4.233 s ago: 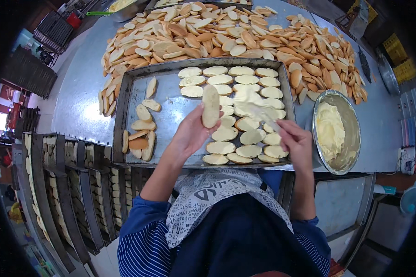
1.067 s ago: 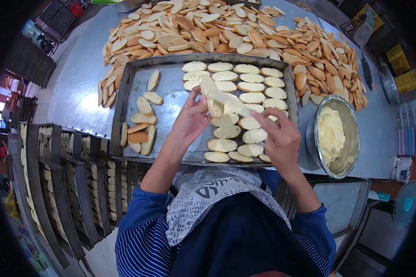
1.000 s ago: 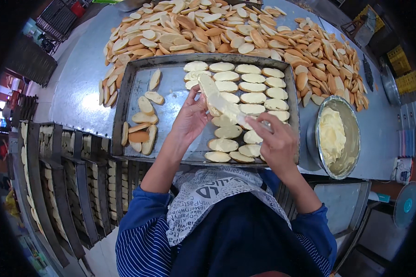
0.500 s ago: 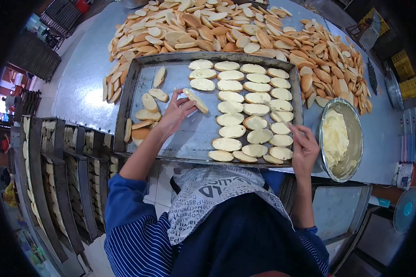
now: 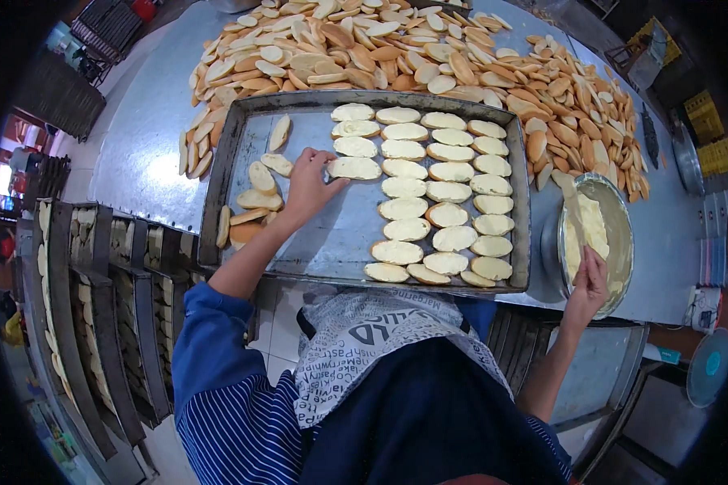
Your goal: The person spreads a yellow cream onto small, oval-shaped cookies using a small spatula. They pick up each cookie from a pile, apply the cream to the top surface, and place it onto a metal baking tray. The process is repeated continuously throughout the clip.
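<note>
My left hand pinches the left end of an oval bread slice spread with pale cream. The slice rests in the metal tray, just below others in its column. Over at the right, my right hand grips a flat pale spatula, its blade angled over the metal bowl. Thick pale cream fills part of that bowl. Rows of coated slices cover the tray's right side. A few plain slices lie loose at its left.
A large heap of bread slices spreads over the metal table behind the tray. Loaded trays stand on edge at the lower left. Another tray sits below the table's right front edge.
My left hand has set the tilted bread slice flat in the tray, below the left column. The spatula has travelled right with my right hand, from the coated slices to the bowl.
</note>
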Tool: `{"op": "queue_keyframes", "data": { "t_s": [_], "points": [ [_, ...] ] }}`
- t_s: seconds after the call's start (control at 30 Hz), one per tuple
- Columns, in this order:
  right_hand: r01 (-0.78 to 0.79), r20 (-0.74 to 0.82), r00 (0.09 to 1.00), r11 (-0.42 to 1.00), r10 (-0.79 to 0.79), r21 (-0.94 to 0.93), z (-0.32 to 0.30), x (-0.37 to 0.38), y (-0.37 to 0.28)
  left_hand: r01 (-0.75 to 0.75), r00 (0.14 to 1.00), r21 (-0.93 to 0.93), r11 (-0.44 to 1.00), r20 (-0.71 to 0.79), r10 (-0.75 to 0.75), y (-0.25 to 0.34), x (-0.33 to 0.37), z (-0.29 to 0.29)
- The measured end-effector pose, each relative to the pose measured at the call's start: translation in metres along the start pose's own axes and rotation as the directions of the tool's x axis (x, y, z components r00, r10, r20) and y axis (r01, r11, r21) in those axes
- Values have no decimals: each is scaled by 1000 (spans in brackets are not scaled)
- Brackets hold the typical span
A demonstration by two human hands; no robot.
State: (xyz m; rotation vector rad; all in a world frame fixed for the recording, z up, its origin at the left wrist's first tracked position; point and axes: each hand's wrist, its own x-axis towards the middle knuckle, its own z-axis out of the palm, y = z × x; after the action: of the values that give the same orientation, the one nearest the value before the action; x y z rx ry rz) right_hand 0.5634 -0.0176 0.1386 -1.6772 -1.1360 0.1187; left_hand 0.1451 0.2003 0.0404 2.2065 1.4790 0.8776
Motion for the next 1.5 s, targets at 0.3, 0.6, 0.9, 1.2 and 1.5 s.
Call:
{"op": "queue_keyframes", "data": {
  "t_s": [0.3, 0.6, 0.9, 1.2, 1.5],
  "points": [
    [-107, -19, 988, 592, 154, -799, -57, 40, 2, 36, 998, 165, 986, -64, -26, 12, 5, -17],
    [62, 388, 877, 733, 284, -677, -50, 49, 7, 5, 998, 674, 739, 42, -45, -61, -5, -72],
    [-530, 269, 743, 785, 612, -322, -88, 60, 29, 334, 941, -206, 920, 23, -337, -43, 13, -71],
    [-471, 134, 874, 882, 467, 1, -68, 50, 13, 420, 873, -902, 95, 373, -314, 51, 15, -54],
    [-315, 452, 884, 863, 116, 395, 81, 0, -63, 433, 852, -817, -381, 509, -124, 127, 2, -38]
  ]
}}
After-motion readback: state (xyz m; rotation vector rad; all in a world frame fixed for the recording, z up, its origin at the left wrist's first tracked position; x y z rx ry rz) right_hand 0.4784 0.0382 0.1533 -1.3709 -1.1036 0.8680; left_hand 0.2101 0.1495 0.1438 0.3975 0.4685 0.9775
